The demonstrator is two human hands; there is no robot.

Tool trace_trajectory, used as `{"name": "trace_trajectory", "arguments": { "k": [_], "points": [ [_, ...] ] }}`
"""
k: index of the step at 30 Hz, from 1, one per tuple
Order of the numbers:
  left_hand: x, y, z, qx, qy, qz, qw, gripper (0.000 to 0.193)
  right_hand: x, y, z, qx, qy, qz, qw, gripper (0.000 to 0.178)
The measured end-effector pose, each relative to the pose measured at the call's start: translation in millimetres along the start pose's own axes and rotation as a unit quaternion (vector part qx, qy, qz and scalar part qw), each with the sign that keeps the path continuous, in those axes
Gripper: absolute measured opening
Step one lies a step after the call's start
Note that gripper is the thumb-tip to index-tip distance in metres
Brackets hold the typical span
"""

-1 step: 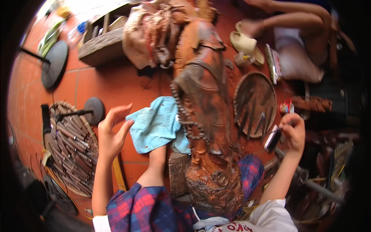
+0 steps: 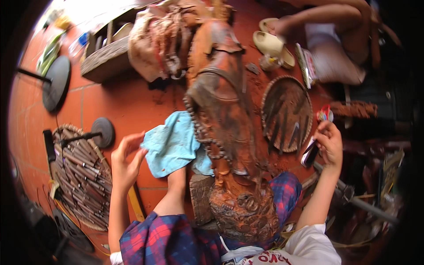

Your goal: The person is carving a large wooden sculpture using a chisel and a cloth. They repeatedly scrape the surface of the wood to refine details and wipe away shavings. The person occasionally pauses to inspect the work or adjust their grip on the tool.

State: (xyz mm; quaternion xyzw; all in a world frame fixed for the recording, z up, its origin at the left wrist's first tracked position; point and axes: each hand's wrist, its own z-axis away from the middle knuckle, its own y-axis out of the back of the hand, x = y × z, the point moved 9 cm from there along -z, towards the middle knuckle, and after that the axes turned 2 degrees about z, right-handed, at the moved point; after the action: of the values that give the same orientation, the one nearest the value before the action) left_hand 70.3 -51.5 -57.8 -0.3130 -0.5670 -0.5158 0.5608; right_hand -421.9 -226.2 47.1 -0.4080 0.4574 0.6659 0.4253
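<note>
A carved reddish-brown wooden statue (image 2: 225,119) lies lengthwise before me, its ornate head (image 2: 243,212) by my lap and a beaded strand (image 2: 196,119) along its left side. My left hand (image 2: 127,161) is raised left of it, thumb and fingers apart and holding nothing, beside a light blue cloth (image 2: 170,143) draped over my knee. On the right, my right hand (image 2: 330,143) has its fingers curled together next to a dark, flat, white-edged object (image 2: 310,153). Whatever thin thing its fingertips pinch is blurred and hard to make out.
At left, a round basket (image 2: 106,165) holds many carving tools (image 2: 81,172). A shallow woven tray (image 2: 269,88) with dark tools lies right of the statue. A wooden box (image 2: 108,59), stands (image 2: 104,132), pale clogs (image 2: 269,44) and another person's bare legs (image 2: 327,17) are around.
The whole view has shifted slightly, moving the statue and trays left and up. A thin dark stick seen at my right fingertips earlier is no longer distinct. My left hand stays open.
</note>
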Motion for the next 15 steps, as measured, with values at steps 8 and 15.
{"name": "trace_trajectory", "arguments": {
  "k": [8, 15],
  "points": [
    [-63.5, -56.5, 61.6, -0.158, 0.076, -0.177, 0.968, 0.044, 245.6, 85.8, 3.6, 0.132, -0.195, 0.131, 0.963, 0.007],
    [-60.1, -74.7, 58.4, -0.181, 0.088, -0.189, 0.961, 0.042, 298.7, 110.5, -9.8, 0.213, -0.193, 0.176, 0.941, 0.018]
  ]
}}
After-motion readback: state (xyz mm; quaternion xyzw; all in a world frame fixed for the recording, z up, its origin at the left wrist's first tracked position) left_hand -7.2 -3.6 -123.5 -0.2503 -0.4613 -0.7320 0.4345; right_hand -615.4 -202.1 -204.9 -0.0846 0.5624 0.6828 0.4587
